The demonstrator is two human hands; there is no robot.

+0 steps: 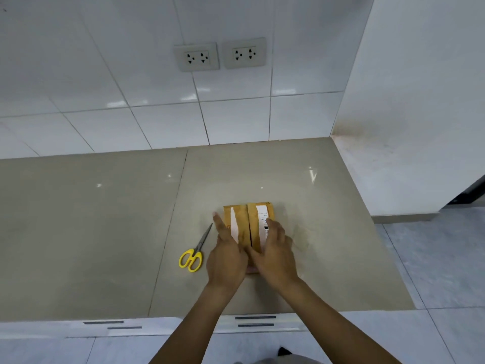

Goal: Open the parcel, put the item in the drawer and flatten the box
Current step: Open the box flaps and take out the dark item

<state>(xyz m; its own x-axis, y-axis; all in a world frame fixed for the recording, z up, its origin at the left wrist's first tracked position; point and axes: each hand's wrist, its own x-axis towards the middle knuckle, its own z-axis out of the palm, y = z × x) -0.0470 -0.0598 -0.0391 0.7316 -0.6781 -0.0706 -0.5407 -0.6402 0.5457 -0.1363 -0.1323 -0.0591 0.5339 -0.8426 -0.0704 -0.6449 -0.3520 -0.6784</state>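
Observation:
A small brown cardboard parcel (242, 223) lies on the beige countertop (105, 232), its top showing a slit down the middle between two flaps and a white shipping label cut in two. My left hand (227, 254) rests on the parcel's left flap with fingers stretched flat. Over the right flap lies my right hand (275, 254), fingers spread and covering part of the label. Both hands press on the box near its front end and hide that end. The item inside is not visible.
Yellow-handled scissors (195, 252) lie shut on the counter just left of my left hand. Drawer fronts with dark handle slots (256, 321) run below the counter's front edge. Two wall sockets (196, 57) sit on the tiled wall behind. The counter ends at the right.

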